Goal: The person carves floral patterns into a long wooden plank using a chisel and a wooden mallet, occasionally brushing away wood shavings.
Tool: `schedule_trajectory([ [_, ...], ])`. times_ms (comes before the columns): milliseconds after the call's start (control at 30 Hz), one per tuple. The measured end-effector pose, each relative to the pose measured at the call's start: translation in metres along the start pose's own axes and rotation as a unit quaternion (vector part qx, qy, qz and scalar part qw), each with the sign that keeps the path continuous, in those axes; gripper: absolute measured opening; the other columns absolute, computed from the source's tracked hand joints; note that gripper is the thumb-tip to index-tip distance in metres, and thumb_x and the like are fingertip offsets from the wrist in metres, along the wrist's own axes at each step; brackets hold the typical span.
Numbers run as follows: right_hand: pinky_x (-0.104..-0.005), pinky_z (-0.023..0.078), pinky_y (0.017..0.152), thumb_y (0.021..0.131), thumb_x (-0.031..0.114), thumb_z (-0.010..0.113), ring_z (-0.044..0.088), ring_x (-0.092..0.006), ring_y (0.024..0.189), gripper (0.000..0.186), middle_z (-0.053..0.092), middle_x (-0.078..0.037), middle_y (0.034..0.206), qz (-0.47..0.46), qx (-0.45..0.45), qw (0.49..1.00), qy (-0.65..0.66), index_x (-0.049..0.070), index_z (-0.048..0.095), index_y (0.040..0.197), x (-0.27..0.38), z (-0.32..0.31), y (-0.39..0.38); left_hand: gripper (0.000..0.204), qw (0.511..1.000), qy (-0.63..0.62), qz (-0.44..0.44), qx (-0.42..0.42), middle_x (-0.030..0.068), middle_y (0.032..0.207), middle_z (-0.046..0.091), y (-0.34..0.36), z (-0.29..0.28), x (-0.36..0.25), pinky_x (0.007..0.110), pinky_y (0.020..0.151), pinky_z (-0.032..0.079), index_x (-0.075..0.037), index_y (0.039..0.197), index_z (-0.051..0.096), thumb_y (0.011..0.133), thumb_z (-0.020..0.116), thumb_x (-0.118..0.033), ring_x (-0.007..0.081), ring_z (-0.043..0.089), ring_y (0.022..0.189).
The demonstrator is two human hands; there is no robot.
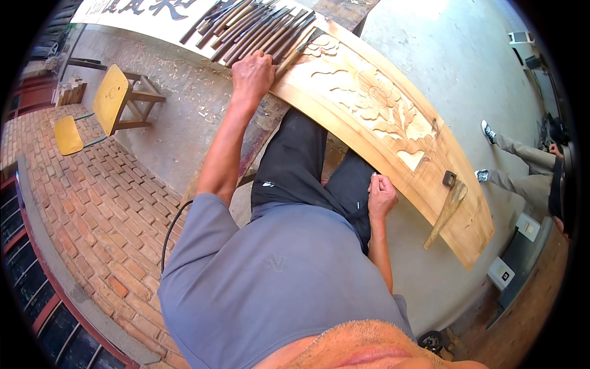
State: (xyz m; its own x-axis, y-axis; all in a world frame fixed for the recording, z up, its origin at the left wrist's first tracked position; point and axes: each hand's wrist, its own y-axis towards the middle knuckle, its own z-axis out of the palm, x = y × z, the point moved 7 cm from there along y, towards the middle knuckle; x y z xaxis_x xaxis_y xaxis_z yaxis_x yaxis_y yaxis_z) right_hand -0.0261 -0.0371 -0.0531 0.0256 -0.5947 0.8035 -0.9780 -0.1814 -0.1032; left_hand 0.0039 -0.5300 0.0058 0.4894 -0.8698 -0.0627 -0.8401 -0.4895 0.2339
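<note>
A row of carving chisels [249, 31] lies side by side at the far end of the work. My left hand [253, 75] is at the near ends of their handles, its fingers curled round a chisel handle that they partly hide. Beside it, a chisel with a broad dark blade [310, 40] rests on a long wooden panel [344, 111] carved with a flower and leaves [378, 92]. My right hand [382, 194] is closed in a pinch by the panel's near edge, above my thigh; what it holds, if anything, is too small to make out.
A hammer-like tool with a tapered wooden handle [447, 212] lies on the panel's right end. A white board with dark lettering [132, 13] extends at the far left. A yellow chair [110, 101] stands left, on brick paving [98, 215]. Another person's legs [522, 166] show at right.
</note>
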Motion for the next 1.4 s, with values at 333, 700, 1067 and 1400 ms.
schedule_trajectory([
  [333, -0.0291, 0.044, 0.053, 0.104, 0.016, 0.076, 0.058, -0.0078, 0.052, 0.024, 0.063, -0.002, 0.057, -0.004, -0.001, 1.000, -0.004, 0.000, 0.074, 0.085, -0.001, 0.000, 0.001, 0.010, 0.993, -0.040, 0.005, -0.113, 0.0098, 0.092, 0.069, -0.001, -0.007, -0.003, 0.047, 0.076, 0.060, -0.008, 0.090, 0.069, 0.087, 0.074, -0.015, 0.0321, 0.075, 0.087],
  [700, -0.0352, 0.050, 0.055, 0.098, 0.013, 0.081, 0.069, -0.0192, 0.055, 0.016, 0.069, -0.010, 0.064, -0.039, -0.074, 0.996, -0.021, 0.005, 0.075, 0.086, 0.026, -0.023, -0.014, 0.013, 0.980, -0.098, -0.020, -0.169, 0.0111, 0.111, 0.070, -0.022, -0.062, -0.028, 0.047, 0.074, 0.060, -0.009, 0.117, 0.069, 0.105, 0.071, -0.013, 0.0322, 0.072, 0.097],
  [1067, -0.0398, 0.050, 0.054, 0.081, 0.032, 0.093, 0.064, -0.0243, 0.055, 0.062, 0.067, -0.004, 0.070, -0.321, -0.221, 0.906, -0.166, 0.004, 0.072, 0.132, 0.174, -0.086, 0.000, 0.028, 0.782, -0.462, 0.380, -0.175, 0.0169, 0.102, 0.072, -0.146, -0.201, -0.277, 0.033, 0.065, 0.063, 0.002, 0.106, 0.084, 0.080, 0.081, 0.012, 0.0260, 0.076, 0.075],
  [1400, -0.0267, 0.053, 0.060, 0.112, 0.023, 0.067, 0.066, -0.0115, 0.060, 0.035, 0.074, -0.009, 0.074, -0.004, -0.392, 0.918, 0.067, -0.009, 0.078, 0.106, 0.038, -0.261, 0.057, 0.019, 0.746, -0.500, 0.433, 0.080, 0.0070, 0.096, 0.078, -0.156, -0.101, -0.349, 0.038, 0.070, 0.059, -0.005, 0.106, 0.077, 0.090, 0.085, -0.012, 0.0247, 0.073, 0.079],
])
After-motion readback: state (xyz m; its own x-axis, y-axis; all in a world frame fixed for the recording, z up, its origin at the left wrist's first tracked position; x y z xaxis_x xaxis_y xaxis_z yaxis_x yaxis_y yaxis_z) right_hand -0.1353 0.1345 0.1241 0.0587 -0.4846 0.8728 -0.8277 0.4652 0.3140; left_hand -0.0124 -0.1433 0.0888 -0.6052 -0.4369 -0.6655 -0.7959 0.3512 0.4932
